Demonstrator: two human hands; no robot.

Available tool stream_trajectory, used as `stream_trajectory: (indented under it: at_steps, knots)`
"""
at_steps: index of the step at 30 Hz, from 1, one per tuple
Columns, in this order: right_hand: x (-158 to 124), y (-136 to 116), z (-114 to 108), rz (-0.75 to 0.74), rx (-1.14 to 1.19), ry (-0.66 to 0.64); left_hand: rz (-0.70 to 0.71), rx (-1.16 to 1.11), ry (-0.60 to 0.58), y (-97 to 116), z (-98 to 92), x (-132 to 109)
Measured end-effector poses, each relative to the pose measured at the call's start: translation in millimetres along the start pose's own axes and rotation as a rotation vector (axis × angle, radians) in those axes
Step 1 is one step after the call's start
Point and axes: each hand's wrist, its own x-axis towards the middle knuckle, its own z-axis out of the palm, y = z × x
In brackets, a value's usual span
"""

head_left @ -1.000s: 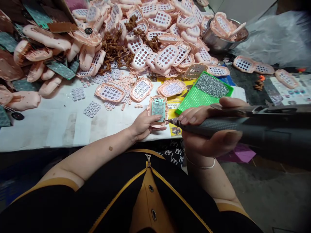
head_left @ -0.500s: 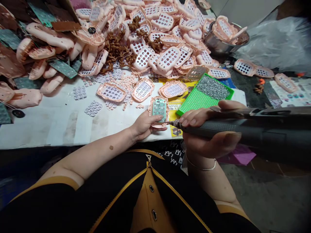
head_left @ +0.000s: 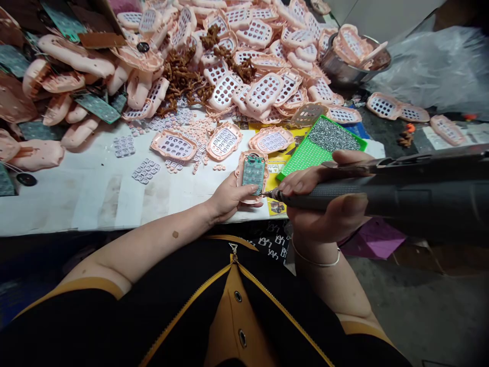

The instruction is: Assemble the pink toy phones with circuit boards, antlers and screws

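My left hand (head_left: 229, 199) grips a pink moulded keypad frame (head_left: 248, 200) from below, its thumb across a green circuit board (head_left: 253, 173) set into the frame. My right hand (head_left: 317, 196) wraps around a black handheld rotary tool (head_left: 324, 195). The tool's thin metal bit (head_left: 268, 194) sits at the lower right edge of the frame, close to the board. Its contact point is partly hidden by my fingers. A thick black section of the tool runs off to the right.
A green perforated tray (head_left: 317, 148) holding grey metal bits lies just beyond my right hand. Several pink frames (head_left: 175, 145) lie on the white table (head_left: 95, 204) before a large heap of frames, brown sprues and green sheets. A steel bowl (head_left: 353, 61) stands at the back right.
The keypad frame and board have shifted slightly right and turned a little clockwise in my left hand. The rear of the rotary tool has risen, and its bit stays at the frame's edge.
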Motion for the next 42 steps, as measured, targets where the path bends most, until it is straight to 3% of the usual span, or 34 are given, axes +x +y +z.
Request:
stream_trajectory:
  at_steps: [28,34,39,42]
  knots:
    - [-1,-1,1,-0.028,-0.143,0.023,-0.008,-0.005,-0.003,-1,-1.3,2]
    - [-2,-2,-4,-0.019,-0.222,-0.118,-0.039,0.027,0.009,2,1.3,1]
    - [-5,-1,-8,0.049,-0.161,-0.159,-0.071,0.094,0.003,1,2.3,3]
    - [-7,3,-15,0.100,-0.316,-0.289,-0.093,0.132,0.014,1,3.8,5]
